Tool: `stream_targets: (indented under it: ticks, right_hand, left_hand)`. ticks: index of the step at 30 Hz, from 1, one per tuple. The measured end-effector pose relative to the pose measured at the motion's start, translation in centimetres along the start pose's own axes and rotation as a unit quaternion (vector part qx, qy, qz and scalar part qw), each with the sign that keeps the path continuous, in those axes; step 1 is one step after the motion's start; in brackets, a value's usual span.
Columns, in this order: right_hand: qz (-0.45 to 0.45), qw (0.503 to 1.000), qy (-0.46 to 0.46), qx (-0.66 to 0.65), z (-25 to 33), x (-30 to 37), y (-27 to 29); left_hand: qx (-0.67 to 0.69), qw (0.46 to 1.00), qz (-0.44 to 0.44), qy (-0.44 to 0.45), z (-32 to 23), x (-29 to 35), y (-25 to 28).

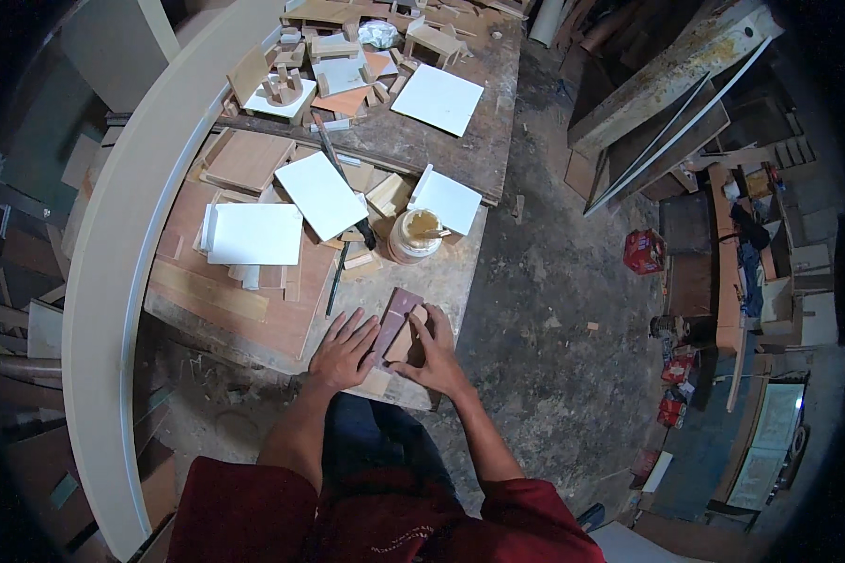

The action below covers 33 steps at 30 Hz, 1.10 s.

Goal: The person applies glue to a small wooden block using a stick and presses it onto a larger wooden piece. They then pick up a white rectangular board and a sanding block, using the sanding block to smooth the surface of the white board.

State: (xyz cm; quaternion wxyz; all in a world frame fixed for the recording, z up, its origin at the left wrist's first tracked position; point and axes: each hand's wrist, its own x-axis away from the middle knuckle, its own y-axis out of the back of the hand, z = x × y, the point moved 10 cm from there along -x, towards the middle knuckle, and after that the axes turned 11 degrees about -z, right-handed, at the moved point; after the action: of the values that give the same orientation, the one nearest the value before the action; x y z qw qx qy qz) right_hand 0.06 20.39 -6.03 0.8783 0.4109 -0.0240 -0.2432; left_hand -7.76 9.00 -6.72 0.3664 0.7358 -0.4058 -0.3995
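Note:
At the near corner of the workbench lies a reddish-brown strip (pixel 402 305) that looks like sandpaper. My left hand (pixel 345 350) is flat with its fingers spread, the fingertips at the strip's left edge. Thumb and fingers of my right hand (pixel 434 355) grip a small light-brown wooden block (pixel 405 345) along the strip's right side. The block's right end is partly hidden by that hand. Beyond both hands stands a white tub (pixel 414 246) of yellowish paste with a flat stick or brush in it.
White panels (pixel 255 235) and wood offcuts cover the bench left and ahead. A dark thin rod (pixel 337 280) lies near my left hand. A second table (pixel 483 103) holds more pieces. A long curved board (pixel 113 253) rises at left. Concrete floor (pixel 545 310) lies to the right.

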Motion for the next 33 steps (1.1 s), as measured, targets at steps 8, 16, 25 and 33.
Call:
stream_targets:
  ticks: [8, 16, 25, 33]
  right_hand:
    - [-0.182, 0.928, -0.001, -0.324, 7.7, -2.0, 12.0]
    - [0.039, 0.645, 0.459, -0.611, 28.5, 4.1, 30.9]
    - [0.019, 0.621, 0.577, -0.53, 29.9, 7.4, 34.0]
    - [-0.088, 0.98, -0.015, -0.18, 5.1, -1.5, 9.5]
  left_hand:
    - [0.009, 1.0, 0.008, 0.013, 0.6, 1.3, -1.0]
    - [-0.011, 1.0, -0.007, 0.004, 0.4, 0.4, -0.4]
    - [0.003, 1.0, 0.003, 0.017, 0.7, 0.6, -0.7]
    - [0.013, 1.0, 0.004, 0.015, 0.3, 0.3, -0.5]
